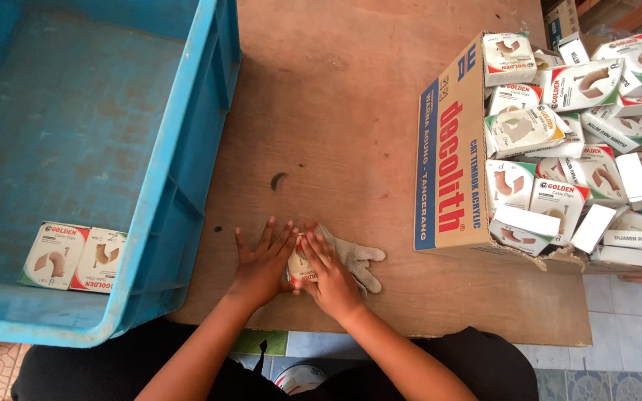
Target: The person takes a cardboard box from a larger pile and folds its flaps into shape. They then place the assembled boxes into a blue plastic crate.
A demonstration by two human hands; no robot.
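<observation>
Both the left hand (261, 260) and right hand (330, 275) lay flat-fingered, pressing one small box (299, 265) against the tabletop (336, 111); excess pressure could crush it.

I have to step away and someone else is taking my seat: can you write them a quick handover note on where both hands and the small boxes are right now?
Left hand: flat on the wooden table, fingers spread, touching the small box.
Right hand: pressing the same box from the other side, over a work glove lying on the table.
Done: two small boxes lie side by side in the blue crate, near corner.
Left: many similar boxes piled in the open cardboard carton on the right.
</observation>
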